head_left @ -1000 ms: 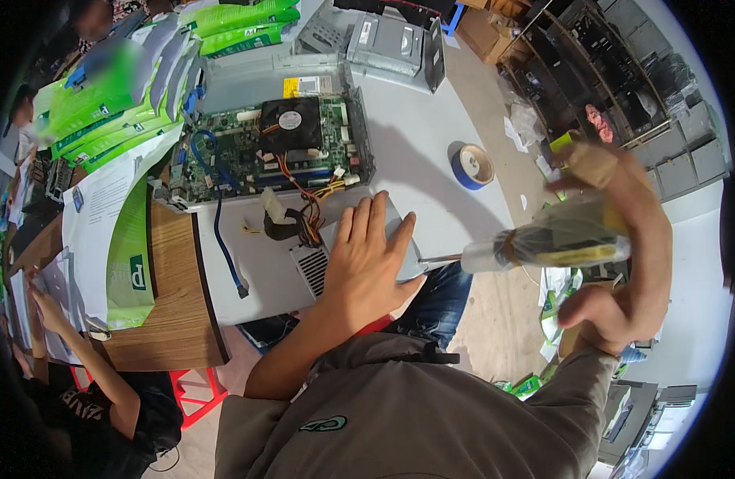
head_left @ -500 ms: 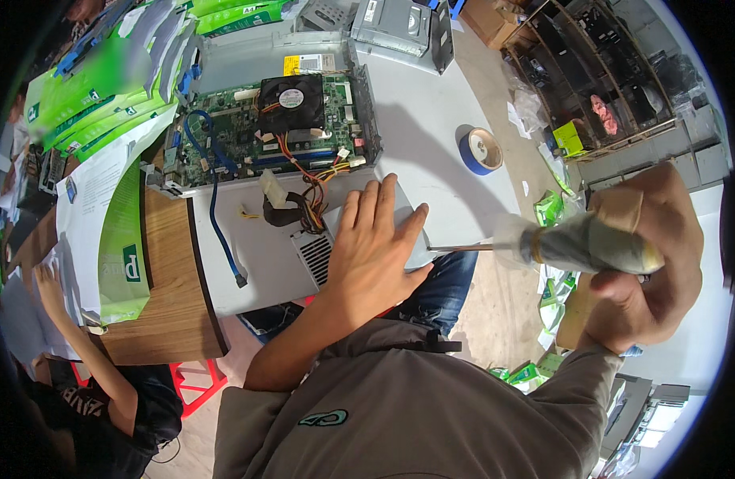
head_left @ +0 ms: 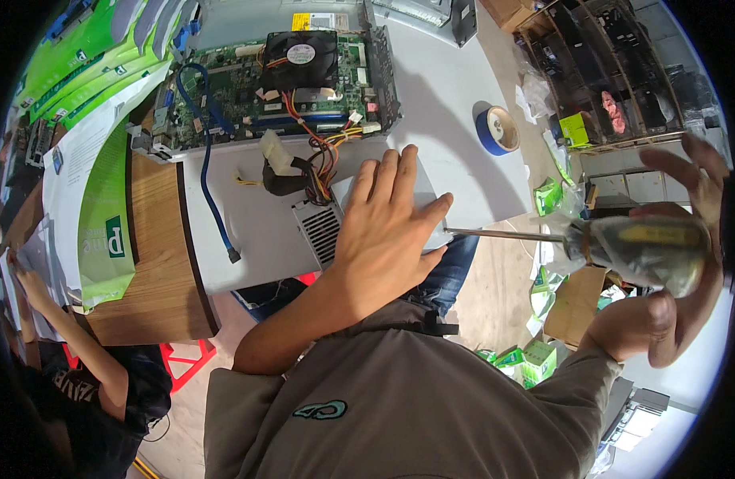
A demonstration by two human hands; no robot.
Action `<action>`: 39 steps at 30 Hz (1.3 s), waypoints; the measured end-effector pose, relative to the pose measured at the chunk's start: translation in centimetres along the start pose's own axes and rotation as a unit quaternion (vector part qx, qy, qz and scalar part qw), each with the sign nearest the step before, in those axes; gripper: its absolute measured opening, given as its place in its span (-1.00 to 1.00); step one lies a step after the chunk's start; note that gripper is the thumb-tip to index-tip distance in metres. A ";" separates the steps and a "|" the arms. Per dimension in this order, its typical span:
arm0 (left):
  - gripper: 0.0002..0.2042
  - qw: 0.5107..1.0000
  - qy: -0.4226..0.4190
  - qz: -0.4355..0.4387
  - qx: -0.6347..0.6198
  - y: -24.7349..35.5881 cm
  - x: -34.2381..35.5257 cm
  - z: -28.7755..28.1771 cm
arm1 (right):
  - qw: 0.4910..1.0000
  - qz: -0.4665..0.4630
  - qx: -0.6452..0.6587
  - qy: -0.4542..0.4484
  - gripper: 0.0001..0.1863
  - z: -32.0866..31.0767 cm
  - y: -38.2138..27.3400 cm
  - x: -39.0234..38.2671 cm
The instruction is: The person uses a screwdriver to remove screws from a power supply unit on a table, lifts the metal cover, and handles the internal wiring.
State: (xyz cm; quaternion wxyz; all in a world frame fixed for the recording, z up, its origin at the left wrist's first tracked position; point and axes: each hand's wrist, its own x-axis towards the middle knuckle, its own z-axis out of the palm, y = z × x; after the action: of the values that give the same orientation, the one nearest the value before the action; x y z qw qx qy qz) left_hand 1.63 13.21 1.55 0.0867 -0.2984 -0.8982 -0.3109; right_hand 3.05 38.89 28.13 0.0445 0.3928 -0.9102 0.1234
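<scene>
My left hand lies flat with its fingers stretched out on a grey metal power supply, which has a slotted vent and a bundle of coloured wires. At the right, my right hand has the thick handle of a screwdriver between thumb and palm, with several fingers lifted off it. The screwdriver's shaft points left, and its tip meets the power supply's right side. Beyond the wires sits an open computer case with a green circuit board and a black fan.
A blue cable trails over the white table. Blue tape lies on the right. Green-and-white paper packs are piled at left, where another person's arm reaches in. A shelf rack stands far right.
The fingers of my right hand have opened away from the screwdriver handle, and that hand has shifted right. My left hand stays on the power supply. The whole view has shifted slightly.
</scene>
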 end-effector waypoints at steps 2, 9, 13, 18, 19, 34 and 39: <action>-0.47 1.000 0.001 -0.004 -0.009 0.0 0.0 0.0 | 0.991 0.057 0.002 -0.119 0.06 -1.0 -0.2 -1.4; -0.45 1.000 -0.003 -0.012 -0.025 -0.1 0.2 0.0 | 0.966 -0.171 -0.092 0.169 -0.29 5.1 1.0 5.4; -0.44 1.000 -0.002 -0.009 -0.024 -0.2 0.1 0.1 | 0.979 -0.172 -0.104 0.044 -0.28 2.6 1.2 3.6; -0.44 1.000 -0.010 -0.010 -0.019 -0.3 0.1 0.1 | 0.987 -0.135 -0.036 0.082 -0.21 4.5 -0.6 4.0; -0.44 1.000 -0.010 -0.008 -0.019 -0.3 0.1 0.1 | 0.983 -0.175 -0.004 0.046 -0.21 3.6 0.3 4.0; -0.35 1.000 -0.022 0.001 -0.010 0.1 0.1 0.0 | 0.901 0.121 -0.341 0.237 -0.29 7.3 -3.2 3.2; -0.48 0.985 -0.026 0.082 -0.147 0.6 0.5 0.0 | 0.927 -0.260 -0.242 0.118 -0.39 5.7 -2.2 5.0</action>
State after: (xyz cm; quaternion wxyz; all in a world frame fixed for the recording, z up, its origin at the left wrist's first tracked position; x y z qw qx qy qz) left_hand 1.64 13.82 2.04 0.0439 -0.3889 -0.8172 -0.4231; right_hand 1.29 32.44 23.90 0.2759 0.5755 -0.7666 -0.0714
